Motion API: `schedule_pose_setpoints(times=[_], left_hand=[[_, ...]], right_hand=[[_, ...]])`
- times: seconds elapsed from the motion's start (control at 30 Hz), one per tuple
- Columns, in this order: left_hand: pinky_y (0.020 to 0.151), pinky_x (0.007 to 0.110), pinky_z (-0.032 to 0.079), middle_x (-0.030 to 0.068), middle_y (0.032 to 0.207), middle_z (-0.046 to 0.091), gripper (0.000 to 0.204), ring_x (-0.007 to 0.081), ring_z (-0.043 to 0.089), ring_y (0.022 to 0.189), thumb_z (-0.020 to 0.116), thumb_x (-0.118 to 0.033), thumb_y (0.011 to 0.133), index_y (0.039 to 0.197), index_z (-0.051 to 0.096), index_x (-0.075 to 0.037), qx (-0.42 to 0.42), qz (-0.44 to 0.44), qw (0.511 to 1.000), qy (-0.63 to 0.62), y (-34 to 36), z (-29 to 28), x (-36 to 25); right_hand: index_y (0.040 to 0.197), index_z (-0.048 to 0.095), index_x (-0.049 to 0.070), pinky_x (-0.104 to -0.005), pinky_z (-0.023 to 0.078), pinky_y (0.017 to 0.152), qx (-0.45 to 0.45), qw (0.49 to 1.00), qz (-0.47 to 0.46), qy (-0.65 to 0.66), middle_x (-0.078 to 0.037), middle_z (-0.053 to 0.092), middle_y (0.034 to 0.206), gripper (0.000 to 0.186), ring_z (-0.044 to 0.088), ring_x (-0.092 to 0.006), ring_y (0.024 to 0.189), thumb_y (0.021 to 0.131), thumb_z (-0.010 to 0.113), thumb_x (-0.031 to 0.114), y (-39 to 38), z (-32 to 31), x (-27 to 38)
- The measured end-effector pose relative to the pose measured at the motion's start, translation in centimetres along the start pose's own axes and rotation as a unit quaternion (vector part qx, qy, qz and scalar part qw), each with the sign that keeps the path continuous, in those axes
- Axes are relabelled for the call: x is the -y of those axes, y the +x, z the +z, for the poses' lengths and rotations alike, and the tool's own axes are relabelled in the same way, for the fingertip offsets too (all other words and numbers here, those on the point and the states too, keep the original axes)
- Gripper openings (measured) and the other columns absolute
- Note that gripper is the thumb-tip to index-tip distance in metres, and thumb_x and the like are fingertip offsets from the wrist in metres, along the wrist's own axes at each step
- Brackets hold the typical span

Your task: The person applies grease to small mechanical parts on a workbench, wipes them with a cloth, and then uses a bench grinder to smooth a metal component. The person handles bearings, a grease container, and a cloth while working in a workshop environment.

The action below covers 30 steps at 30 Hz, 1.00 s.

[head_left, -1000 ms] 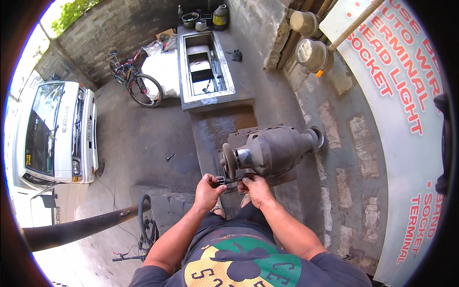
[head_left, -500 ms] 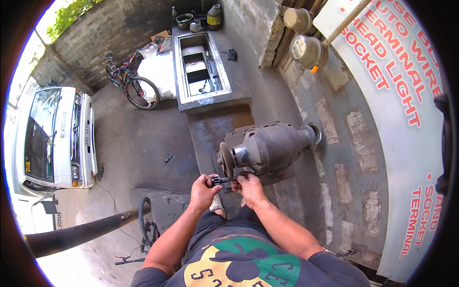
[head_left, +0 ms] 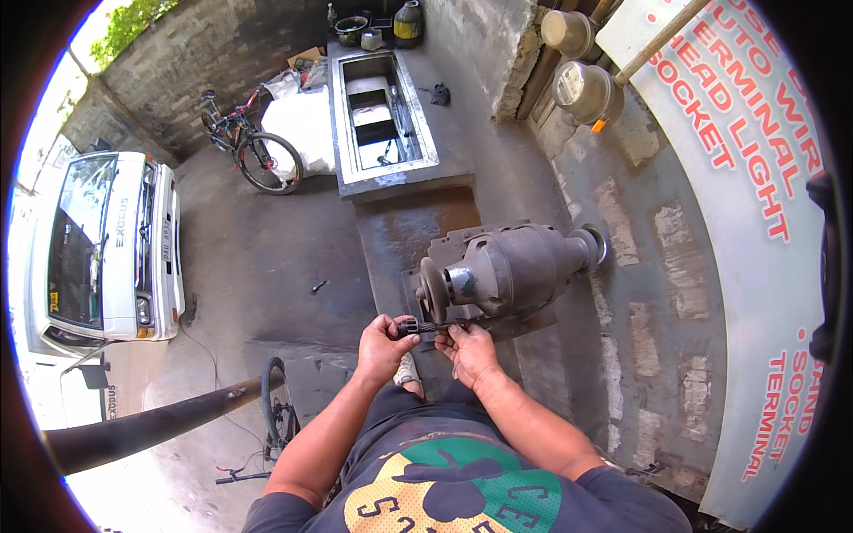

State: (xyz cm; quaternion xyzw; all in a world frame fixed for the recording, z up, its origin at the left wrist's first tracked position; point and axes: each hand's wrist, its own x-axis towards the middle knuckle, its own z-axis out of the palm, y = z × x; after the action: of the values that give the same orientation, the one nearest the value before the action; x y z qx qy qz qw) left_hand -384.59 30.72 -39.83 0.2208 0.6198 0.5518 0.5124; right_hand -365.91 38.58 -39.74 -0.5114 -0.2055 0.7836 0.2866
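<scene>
Between my two hands is a dark metal geared shaft (head_left: pixel 427 326) with a ribbed, drum-like end, held roughly level. My left hand (head_left: pixel 382 348) pinches the drum end. Thumb and fingers of my right hand (head_left: pixel 471 353) are closed on the thin end. Just beyond the part stands the grinding wheel (head_left: pixel 433 289) of a large grey bench grinder (head_left: pixel 517 268); whether the part touches the wheel I cannot tell. The grinder's motor body extends to the right, with a round flange (head_left: pixel 590 250) at its far end.
Beyond the grinder is a concrete ledge with a metal-framed basin (head_left: pixel 429 169). A bicycle (head_left: pixel 267 162) and a white van (head_left: pixel 115 244) stand to the left. A dark pole (head_left: pixel 169 422) juts in at lower left. A small tool (head_left: pixel 319 286) lies on the floor.
The view has shifted slightly, so the grinder and surroundings appear a little farther right. Both hands keep hold of the geared shaft near the wheel, with the right fingers slightly rearranged.
</scene>
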Motion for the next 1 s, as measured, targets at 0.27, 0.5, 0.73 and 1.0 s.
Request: schedule_pose_setpoints(times=[0.27, 0.5, 0.73, 1.0], left_hand=[[0.083, 0.031, 0.058, 0.0162, 0.113, 0.076, 0.050, 0.0127, 0.065, 0.101, 0.088, 0.008, 0.083, 0.081, 0.041, -0.008, 0.003, -0.026, 0.996, 0.084, 0.1, 3.0, 0.0], [0.082, 0.031, 0.058, 0.0186, 0.115, 0.078, 0.053, 0.0130, 0.066, 0.102, 0.091, 0.004, 0.081, 0.079, 0.039, -0.007, -0.010, -0.008, 0.982, 0.188, -0.7, 1.1, -0.3], [0.085, 0.033, 0.059, 0.0191, 0.117, 0.078, 0.043, 0.0165, 0.071, 0.105, 0.091, 0.001, 0.082, 0.090, 0.048, -0.003, 0.004, 0.003, 0.971, 0.240, -0.7, 2.3, -2.7], [0.088, 0.032, 0.062, 0.0157, 0.111, 0.075, 0.061, 0.0212, 0.075, 0.098, 0.079, 0.004, 0.094, 0.146, 0.047, 0.006, 0.067, -0.124, 0.988, -0.070, 0.2, 2.4, 0.2]], right_hand=[[0.118, 0.065, 0.004, -0.0405, 0.062, 0.089, -0.031, 0.999, 0.005, 0.030, -0.009, 0.072, 0.100, 0.014, 0.072, -0.0217, 0.092, 0.113, 0.056, 0.014, -0.2, -1.7, 2.5], [0.118, 0.064, 0.005, -0.0420, 0.062, 0.089, -0.002, 0.999, 0.037, -0.001, -0.010, 0.072, 0.103, 0.015, 0.072, -0.0229, 0.093, 0.113, 0.059, 0.017, 0.0, -0.3, 2.1], [0.116, 0.064, 0.006, -0.0427, 0.062, 0.090, -0.023, 0.999, 0.039, 0.021, -0.010, 0.072, 0.103, 0.012, 0.073, -0.0234, 0.094, 0.111, 0.062, 0.017, 0.8, -1.3, 1.9], [0.112, 0.065, 0.006, -0.0433, 0.062, 0.092, -0.032, 0.999, -0.014, 0.039, -0.010, 0.073, 0.104, 0.010, 0.072, -0.0238, 0.096, 0.111, 0.061, 0.015, -0.1, -1.5, 1.9]])
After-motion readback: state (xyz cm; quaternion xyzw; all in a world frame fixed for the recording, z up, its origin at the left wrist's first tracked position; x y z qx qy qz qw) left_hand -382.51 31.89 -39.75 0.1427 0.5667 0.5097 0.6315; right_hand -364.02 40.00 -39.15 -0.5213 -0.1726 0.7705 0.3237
